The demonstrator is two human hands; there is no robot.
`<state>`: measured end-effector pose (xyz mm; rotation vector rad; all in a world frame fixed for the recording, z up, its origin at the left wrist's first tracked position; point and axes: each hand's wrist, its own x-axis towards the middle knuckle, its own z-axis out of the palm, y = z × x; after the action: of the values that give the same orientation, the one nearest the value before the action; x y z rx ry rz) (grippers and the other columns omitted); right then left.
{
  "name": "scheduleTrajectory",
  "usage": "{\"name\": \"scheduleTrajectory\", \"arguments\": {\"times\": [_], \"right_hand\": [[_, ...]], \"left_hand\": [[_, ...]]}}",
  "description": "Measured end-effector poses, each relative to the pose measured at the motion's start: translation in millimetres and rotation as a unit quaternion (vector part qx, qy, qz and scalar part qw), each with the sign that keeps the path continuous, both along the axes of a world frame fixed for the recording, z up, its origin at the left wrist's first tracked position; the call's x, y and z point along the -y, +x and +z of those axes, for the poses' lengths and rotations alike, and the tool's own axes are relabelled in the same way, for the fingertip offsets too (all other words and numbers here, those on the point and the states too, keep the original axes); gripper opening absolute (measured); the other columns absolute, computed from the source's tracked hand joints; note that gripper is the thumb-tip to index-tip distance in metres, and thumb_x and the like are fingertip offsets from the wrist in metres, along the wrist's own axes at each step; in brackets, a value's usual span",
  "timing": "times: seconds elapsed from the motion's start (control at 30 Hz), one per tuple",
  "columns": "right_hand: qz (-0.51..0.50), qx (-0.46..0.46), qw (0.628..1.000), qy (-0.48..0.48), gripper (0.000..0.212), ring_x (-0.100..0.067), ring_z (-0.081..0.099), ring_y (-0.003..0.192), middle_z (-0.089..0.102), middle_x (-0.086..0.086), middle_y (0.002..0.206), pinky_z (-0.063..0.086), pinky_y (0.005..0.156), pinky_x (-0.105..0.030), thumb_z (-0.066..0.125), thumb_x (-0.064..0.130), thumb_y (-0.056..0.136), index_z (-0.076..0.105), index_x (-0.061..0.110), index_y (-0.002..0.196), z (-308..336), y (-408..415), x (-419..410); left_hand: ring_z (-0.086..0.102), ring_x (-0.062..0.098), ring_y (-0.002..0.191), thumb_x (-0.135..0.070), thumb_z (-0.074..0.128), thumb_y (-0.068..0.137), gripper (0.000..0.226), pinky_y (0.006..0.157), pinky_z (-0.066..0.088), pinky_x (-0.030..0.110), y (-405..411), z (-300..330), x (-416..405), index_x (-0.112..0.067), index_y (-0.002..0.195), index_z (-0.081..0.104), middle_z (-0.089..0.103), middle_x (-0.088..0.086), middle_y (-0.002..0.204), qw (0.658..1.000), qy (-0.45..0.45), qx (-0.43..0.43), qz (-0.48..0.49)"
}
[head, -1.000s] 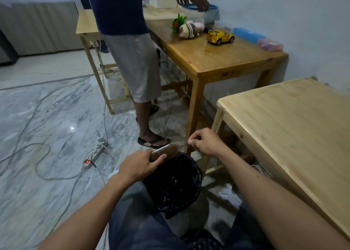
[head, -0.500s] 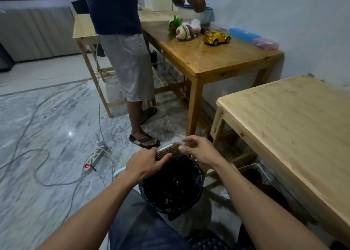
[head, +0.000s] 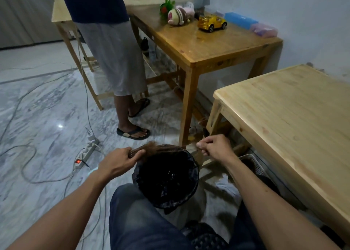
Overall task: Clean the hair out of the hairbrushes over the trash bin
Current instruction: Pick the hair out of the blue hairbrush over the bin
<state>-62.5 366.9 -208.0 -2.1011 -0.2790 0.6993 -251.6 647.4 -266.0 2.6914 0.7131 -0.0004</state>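
- Gripping the hairbrush by its near end, the left hand has its fingers wrapped over the bristle side, holding it above the far-left rim of the trash bin.
- Brown hair stretches from the brush head rightward across the far edge of the bin opening.
- The right hand is at the far-right side of the bin, thumb and fingertips pinched together on the other end of the strands, the rest of the fingers curled in.
- The two hands are apart, with the hair drawn out between them over the bin.
- The bin is lined with a black bag and stands on the marble floor between the person's knees, which are in dark jeans.
- Just right of the bin is a pale wooden table; under its near edge a white slatted basket shows partly.
- Farther back is a darker wooden table with a yellow toy car and a plush toy on it.
- Another person in grey shorts and sandals stands at that table's left side.
- A power strip with a red light lies on the floor to the left, cables trailing from it.
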Motion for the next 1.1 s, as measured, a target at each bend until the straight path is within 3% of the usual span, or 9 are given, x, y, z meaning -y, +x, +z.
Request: {"name": "scheduleTrajectory", "arguments": {"times": [0.17, 0.23, 0.33, 0.47, 0.57, 0.73, 0.83, 0.93, 1.1], "right_hand": [[0.108, -0.010, 0.993, -0.051, 0.058, -0.019, 0.053, 0.131, 0.052, 0.008, 0.142, 0.046, 0.106, -0.038, 0.065, 0.058, 0.091, 0.054, 0.034, 0.143, -10.4, 1.0, -31.3], [0.103, -0.023, 0.994, -0.009, 0.079, -0.021, 0.046, 0.140, 0.047, 0.005, 0.152, 0.042, 0.111, -0.043, 0.063, 0.076, 0.080, 0.047, 0.040, 0.149, -12.3, -1.0, -43.7], [0.154, -0.036, 0.987, 0.038, 0.077, -0.011, 0.058, 0.123, 0.061, 0.006, 0.133, 0.049, 0.093, -0.029, 0.071, 0.069, 0.081, 0.055, 0.029, 0.145, -13.9, -9.0, -52.9], [0.155, 0.046, 0.984, 0.070, 0.024, -0.001, 0.070, 0.072, 0.078, 0.001, 0.083, 0.056, 0.070, -0.027, 0.078, 0.036, 0.089, 0.081, 0.014, 0.100, -18.8, -18.1, -60.7], [0.131, 0.110, 0.983, 0.063, 0.013, -0.008, 0.072, 0.076, 0.078, 0.005, 0.074, 0.057, 0.076, -0.031, 0.078, 0.033, 0.090, 0.083, 0.022, 0.085, -23.5, -21.7, -55.5], [0.079, 0.149, 0.983, 0.078, 0.004, 0.013, 0.067, 0.074, 0.074, 0.019, 0.075, 0.047, 0.069, -0.007, 0.080, 0.028, 0.088, 0.084, 0.027, 0.085, -27.1, -11.8, -31.2], [0.078, 0.106, 0.989, 0.061, 0.012, -0.004, 0.070, 0.098, 0.076, 0.012, 0.098, 0.051, 0.084, -0.023, 0.075, 0.035, 0.092, 0.081, 0.027, 0.100, -36.8, -6.4, -26.4], [0.111, 0.001, 0.993, 0.043, 0.061, -0.020, 0.051, 0.136, 0.053, 0.003, 0.146, 0.043, 0.112, -0.041, 0.065, 0.062, 0.088, 0.058, 0.032, 0.141, -31.7, -8.9, -34.3], [0.120, -0.004, 0.986, 0.113, 0.068, -0.010, 0.062, 0.113, 0.067, 0.006, 0.121, 0.047, 0.089, -0.025, 0.073, 0.063, 0.083, 0.060, 0.026, 0.139, -10.3, -26.0, -58.3]], "left_hand": [[0.053, 0.022, 0.053, -0.086, 0.028, 0.084, 0.068, 0.052, 0.043, 0.036, 15.2, 11.4, 20.0, -0.023, 0.070, 0.048, 0.055, 0.002, 0.059, 0.999, 0.051, -0.001, -0.003], [0.052, 0.024, 0.054, -0.087, 0.025, 0.082, 0.068, 0.051, 0.041, 0.035, 18.4, 14.7, 24.4, -0.024, 0.075, 0.048, 0.052, 0.001, 0.061, 0.997, 0.072, -0.009, -0.007], [0.050, 0.026, 0.055, -0.085, 0.027, 0.083, 0.066, 0.052, 0.037, 0.035, 19.3, 20.5, 27.0, -0.022, 0.079, 0.047, 0.047, -0.001, 0.059, 0.995, 0.099, -0.004, -0.004], [0.053, 0.028, 0.058, -0.082, 0.031, 0.086, 0.062, 0.053, 0.041, 0.035, 13.8, 25.8, 24.9, -0.022, 0.080, 0.046, 0.049, 0.000, 0.062, 0.993, 0.121, -0.013, -0.014], [0.053, 0.025, 0.056, -0.081, 0.030, 0.088, 0.067, 0.051, 0.039, 0.035, 5.1, 20.7, 22.4, -0.018, 0.081, 0.052, 0.050, -0.001, 0.061, 0.991, 0.130, -0.032, -0.006], [0.059, 0.026, 0.058, -0.083, 0.026, 0.087, 0.070, 0.059, 0.053, 0.042, -11.9, 10.8, 12.7, -0.019, 0.079, 0.051, 0.059, 0.004, 0.063, 0.993, 0.099, -0.048, 0.039], [0.057, 0.024, 0.056, -0.081, 0.030, 0.089, 0.066, 0.057, 0.053, 0.041, -8.0, 17.4, 17.7, -0.019, 0.079, 0.051, 0.057, 0.004, 0.061, 0.993, 0.112, -0.030, 0.034], [0.059, 0.027, 0.056, -0.078, 0.034, 0.090, 0.063, 0.054, 0.051, 0.039, 1.9, 28.4, 26.6, -0.017, 0.082, 0.051, 0.052, 0.001, 0.059, 0.989, 0.150, -0.012, 0.013], [0.062, 0.028, 0.056, -0.076, 0.034, 0.090, 0.060, 0.048, 0.043, 0.033, 11.0, 43.1, 37.6, -0.018, 0.083, 0.048, 0.061, 0.002, 0.066, 0.976, 0.215, -0.005, -0.024]]}}
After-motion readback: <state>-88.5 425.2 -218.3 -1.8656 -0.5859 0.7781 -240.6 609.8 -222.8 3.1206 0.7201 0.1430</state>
